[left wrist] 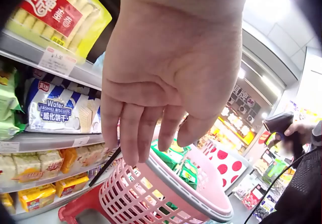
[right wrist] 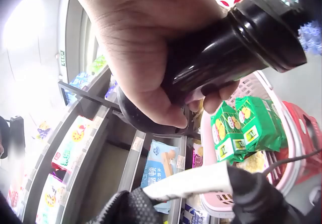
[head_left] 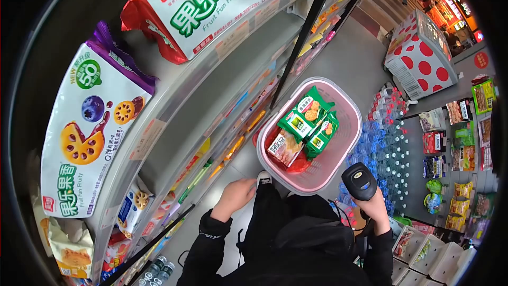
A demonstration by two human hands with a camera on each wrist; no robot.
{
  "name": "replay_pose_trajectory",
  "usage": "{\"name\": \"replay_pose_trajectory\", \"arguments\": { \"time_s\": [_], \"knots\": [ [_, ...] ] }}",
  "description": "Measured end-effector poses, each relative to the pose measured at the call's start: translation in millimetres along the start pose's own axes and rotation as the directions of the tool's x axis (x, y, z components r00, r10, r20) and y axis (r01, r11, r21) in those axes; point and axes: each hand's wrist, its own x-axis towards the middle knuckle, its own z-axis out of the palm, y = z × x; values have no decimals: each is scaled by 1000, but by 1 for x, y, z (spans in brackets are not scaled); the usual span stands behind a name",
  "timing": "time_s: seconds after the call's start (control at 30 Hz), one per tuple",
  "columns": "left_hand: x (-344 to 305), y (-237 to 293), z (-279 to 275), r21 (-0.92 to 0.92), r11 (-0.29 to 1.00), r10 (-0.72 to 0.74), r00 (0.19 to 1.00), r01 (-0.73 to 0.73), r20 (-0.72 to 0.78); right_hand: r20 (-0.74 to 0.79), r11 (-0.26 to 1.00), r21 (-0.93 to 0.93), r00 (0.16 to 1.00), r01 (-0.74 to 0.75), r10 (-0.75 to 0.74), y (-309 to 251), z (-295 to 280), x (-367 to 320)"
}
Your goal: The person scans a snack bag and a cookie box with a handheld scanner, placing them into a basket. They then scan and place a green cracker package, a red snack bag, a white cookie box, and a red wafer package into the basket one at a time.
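The right hand grips a black handheld scanner to the right of a pink basket. In the right wrist view the fingers of the right hand curl round the scanner's black handle. Inside the basket lie green snack packs and a pack with a reddish-brown picture. The left hand holds nothing, left of the basket's near end. Its fingers hang down, loosely bent, in the left wrist view, where the hand appears in front of the basket.
Shelves with white biscuit packs curve along the left. Bottled water stands in rows right of the basket, with a red-dotted box beyond. Hanging snacks and white bins are at the right. A red stool-like object is below the basket.
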Motion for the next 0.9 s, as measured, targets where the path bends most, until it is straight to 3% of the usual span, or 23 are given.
{"name": "replay_pose_trajectory", "arguments": {
  "time_s": [0.1, 0.33, 0.5, 0.63, 0.7, 0.77, 0.9],
  "knots": [
    [3, -12, 4, -23, 997, 65, 994, -67, -89, -4, 1000, 10, 1000, -12, 12, -8, 7, 2],
    [2, -19, 1, -42, 999, -29, 999, 27, -40, 31, 1000, -24, 1000, 7, -7, -17, 15, 12],
    [0, -25, 5, -30, 999, 16, 989, -21, -144, 52, 1000, -26, 999, 15, -13, -16, 20, 21],
    [-1, -25, 5, -4, 999, -40, 982, 40, -186, 107, 998, -13, 993, 55, -54, -7, 20, 31],
    [1, -17, 0, -9, 994, -107, 990, 107, -95, 93, 999, -7, 995, 40, -40, -12, 19, 37],
    [4, -10, 0, -12, 991, -136, 983, 136, -120, 143, 1000, -1, 990, 15, -15, -5, 12, 43],
    [17, 1, 0, -50, 995, -93, 985, 86, -143, 42, 991, -6, 990, 132, -131, -11, 8, 54]
  ]
}}
